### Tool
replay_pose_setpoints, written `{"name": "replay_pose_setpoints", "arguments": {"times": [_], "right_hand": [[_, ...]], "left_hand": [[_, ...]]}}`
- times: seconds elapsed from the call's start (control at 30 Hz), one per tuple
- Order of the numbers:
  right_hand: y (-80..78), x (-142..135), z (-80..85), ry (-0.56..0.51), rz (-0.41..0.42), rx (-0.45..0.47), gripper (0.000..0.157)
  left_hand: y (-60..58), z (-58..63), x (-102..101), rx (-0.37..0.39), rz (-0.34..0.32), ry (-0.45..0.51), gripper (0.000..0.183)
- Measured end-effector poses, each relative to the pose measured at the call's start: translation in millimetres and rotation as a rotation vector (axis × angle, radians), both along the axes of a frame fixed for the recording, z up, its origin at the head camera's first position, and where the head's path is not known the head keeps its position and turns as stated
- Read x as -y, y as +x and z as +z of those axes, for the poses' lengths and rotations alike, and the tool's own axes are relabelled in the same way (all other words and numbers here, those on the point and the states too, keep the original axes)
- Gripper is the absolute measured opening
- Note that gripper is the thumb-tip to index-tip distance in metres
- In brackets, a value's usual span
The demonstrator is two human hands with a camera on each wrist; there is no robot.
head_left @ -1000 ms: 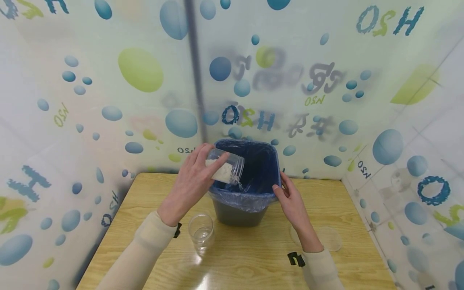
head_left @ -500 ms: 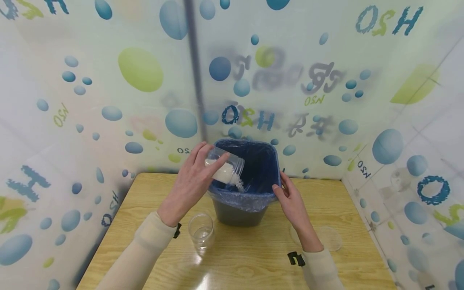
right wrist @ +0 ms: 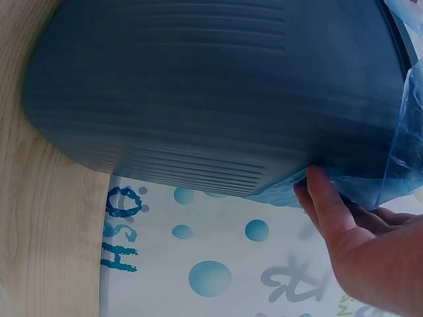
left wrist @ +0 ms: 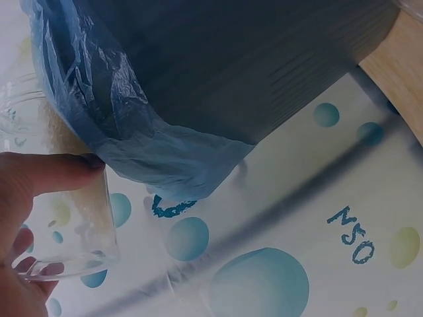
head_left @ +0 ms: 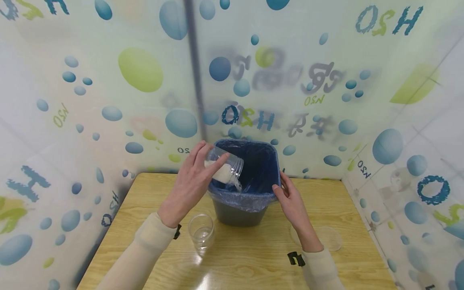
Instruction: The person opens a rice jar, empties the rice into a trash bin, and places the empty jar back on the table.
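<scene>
My left hand (head_left: 190,177) grips a clear jar (head_left: 236,161) tilted over the trash bin (head_left: 240,216), its mouth pointing right and down. White grains (head_left: 222,173) lie along the jar's lower side, and some spill from its mouth. Thumb and fingers span the jar (left wrist: 89,224) in the left wrist view, close beside the liner. A blue plastic bag (head_left: 246,202) lines the bin and folds over its rim. My right hand (head_left: 293,205) holds the bin's right rim, thumb on the folded bag. From the right wrist, its fingers (right wrist: 324,198) show against the bin's outer side.
A clear drinking glass (head_left: 201,233) stands on the wooden table (head_left: 250,262), left of the bin. Clear round discs, lid-like (head_left: 330,238), lie by the right wrist. A patterned curtain (head_left: 145,121) surrounds the table at the back and sides.
A clump of grains slid out at the jar's mouth half a second ago; now a thinner trickle shows there. The left hand tips the jar slightly more. The right hand and bin stay put.
</scene>
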State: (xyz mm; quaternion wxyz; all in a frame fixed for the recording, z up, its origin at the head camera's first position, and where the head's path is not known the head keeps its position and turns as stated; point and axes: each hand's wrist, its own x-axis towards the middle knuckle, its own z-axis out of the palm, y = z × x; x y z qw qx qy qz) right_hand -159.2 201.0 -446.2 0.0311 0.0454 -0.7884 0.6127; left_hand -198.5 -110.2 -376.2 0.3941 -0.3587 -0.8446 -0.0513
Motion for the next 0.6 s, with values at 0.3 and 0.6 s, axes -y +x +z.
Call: {"name": "replay_pose_setpoints", "arguments": {"times": [0.3,0.6], "right_hand": [[0.2,-0.1,0.0,0.005,0.001,0.007,0.066],[0.4,-0.3,-0.8,0.001,0.003,-0.012,0.064]], "left_hand": [[4.2,-1.1,1.3,0.067,0.011,-0.018,0.075],[7.2,-2.2,3.5,0.051,0.017,-0.032,0.079]]}}
